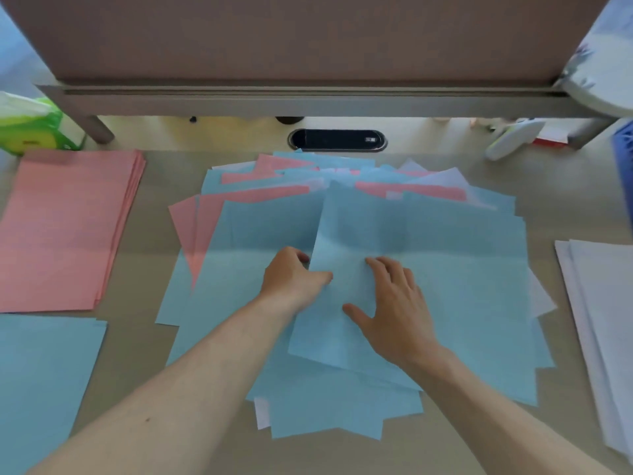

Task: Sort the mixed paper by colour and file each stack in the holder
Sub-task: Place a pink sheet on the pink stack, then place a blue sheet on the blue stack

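A mixed heap of blue, pink and white paper is spread over the middle of the desk. The top blue sheet lies tilted on it. My left hand pinches that sheet's left edge between thumb and fingers. On the same sheet my right hand rests flat with its fingers spread. Sorted stacks lie around the heap: a pink stack at the left, a blue stack at the near left, a white stack at the right.
A brown partition panel on a grey frame closes the desk's far side, with a black cable grommet below it. A green tissue pack sits far left. A white stapler and a blue basket are far right.
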A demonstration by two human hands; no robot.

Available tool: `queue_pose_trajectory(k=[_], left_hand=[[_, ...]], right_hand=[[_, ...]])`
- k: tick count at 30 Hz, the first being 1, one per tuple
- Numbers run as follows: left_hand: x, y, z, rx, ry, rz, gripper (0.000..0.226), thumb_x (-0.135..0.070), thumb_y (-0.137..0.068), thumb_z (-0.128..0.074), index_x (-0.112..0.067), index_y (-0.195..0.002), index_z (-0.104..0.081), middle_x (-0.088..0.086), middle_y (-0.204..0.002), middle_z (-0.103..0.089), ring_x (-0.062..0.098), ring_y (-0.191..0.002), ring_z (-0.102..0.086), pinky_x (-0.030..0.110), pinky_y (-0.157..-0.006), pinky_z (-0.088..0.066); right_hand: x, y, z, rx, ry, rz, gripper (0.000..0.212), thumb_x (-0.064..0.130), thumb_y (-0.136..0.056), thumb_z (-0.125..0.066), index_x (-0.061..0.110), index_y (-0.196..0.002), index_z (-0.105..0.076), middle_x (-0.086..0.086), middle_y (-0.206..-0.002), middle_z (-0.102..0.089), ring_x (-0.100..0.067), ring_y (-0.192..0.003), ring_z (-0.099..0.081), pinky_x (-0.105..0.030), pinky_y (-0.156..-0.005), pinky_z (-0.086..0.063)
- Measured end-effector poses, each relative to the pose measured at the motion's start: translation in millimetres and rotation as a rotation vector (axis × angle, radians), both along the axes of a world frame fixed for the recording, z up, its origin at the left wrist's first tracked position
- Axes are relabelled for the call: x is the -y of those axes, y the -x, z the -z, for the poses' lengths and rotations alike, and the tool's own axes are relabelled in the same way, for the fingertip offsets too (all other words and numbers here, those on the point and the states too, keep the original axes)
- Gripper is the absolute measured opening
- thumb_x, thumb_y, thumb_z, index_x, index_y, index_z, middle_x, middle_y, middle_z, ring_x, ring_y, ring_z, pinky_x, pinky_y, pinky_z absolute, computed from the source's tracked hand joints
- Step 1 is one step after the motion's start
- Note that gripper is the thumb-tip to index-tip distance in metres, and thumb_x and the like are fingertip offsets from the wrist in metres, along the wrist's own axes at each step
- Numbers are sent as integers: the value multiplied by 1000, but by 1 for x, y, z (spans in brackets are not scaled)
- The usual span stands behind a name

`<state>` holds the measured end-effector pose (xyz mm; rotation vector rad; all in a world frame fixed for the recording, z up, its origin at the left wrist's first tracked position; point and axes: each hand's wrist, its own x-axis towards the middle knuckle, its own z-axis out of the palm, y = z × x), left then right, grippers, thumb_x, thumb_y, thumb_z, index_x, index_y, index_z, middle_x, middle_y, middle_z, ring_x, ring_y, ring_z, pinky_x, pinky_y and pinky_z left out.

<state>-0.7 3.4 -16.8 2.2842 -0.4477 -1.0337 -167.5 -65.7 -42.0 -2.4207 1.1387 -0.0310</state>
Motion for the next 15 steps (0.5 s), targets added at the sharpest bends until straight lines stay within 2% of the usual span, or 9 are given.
queue_pose_trajectory(k=[2, 4, 6, 8, 10, 12, 15], left_hand=[[0, 6, -2, 32, -2, 87, 11, -25, -84, -72, -18, -92, -69, -1, -89, -74, 22, -86, -72, 34, -75, -58], [-4, 10, -2, 81, 16, 158, 13, -23, -89, -65, -12, -87, -72, 4, -84, -76, 25, -82, -72, 32, -66, -55], [-11, 13, -1, 94, 45, 131, 17, -23, -91, -61, -9, -87, -71, 8, -85, -75, 28, -82, -71, 34, -64, -52], [-18, 21, 0, 66, 68, 97, 17, -24, -91, -60, -11, -87, -71, 7, -83, -75, 28, -82, -72, 37, -69, -56], [-17, 35, -1, 5, 97, 127, 23, -29, -86, -56, -14, -92, -73, 1, -86, -77, 24, -84, -74, 44, -77, -60], [-10, 50, 4, -38, 124, 152, 28, -30, -85, -50, -17, -97, -72, -3, -92, -77, 20, -88, -74, 46, -81, -60], [5, 72, 10, -32, 150, 135, 19, -28, -95, -52, -14, -99, -65, 2, -97, -72, 24, -92, -69, 46, -85, -56]], right_hand=[[2, 8, -2, 111, -48, 36, 79, 44, -85, -72, 16, -149, -36, 0, -151, -36, -22, -139, -35, -37, -112, -37], [12, 20, -2, 175, 6, 127, 78, 41, -84, -75, 13, -148, -40, -6, -151, -38, -26, -140, -36, -42, -113, -37], [25, 36, -4, 77, 19, 237, 88, 50, -84, -72, 10, -151, -33, -11, -157, -31, -30, -145, -28, -43, -118, -29], [30, 47, -5, -62, -54, 275, 102, 62, -84, -65, 6, -156, -18, -14, -164, -17, -30, -151, -14, -41, -123, -18], [24, 49, -5, -73, -100, 243, 108, 64, -84, -63, 5, -158, -10, -13, -166, -10, -28, -153, -8, -40, -124, -15], [13, 44, -6, -26, -123, 207, 107, 63, -86, -61, 6, -159, -6, -9, -167, -7, -24, -154, -7, -37, -125, -14], [2, 38, -5, 36, -179, 201, 97, 56, -94, -54, 6, -159, -2, -6, -168, -4, -19, -155, -2, -33, -125, -9]])
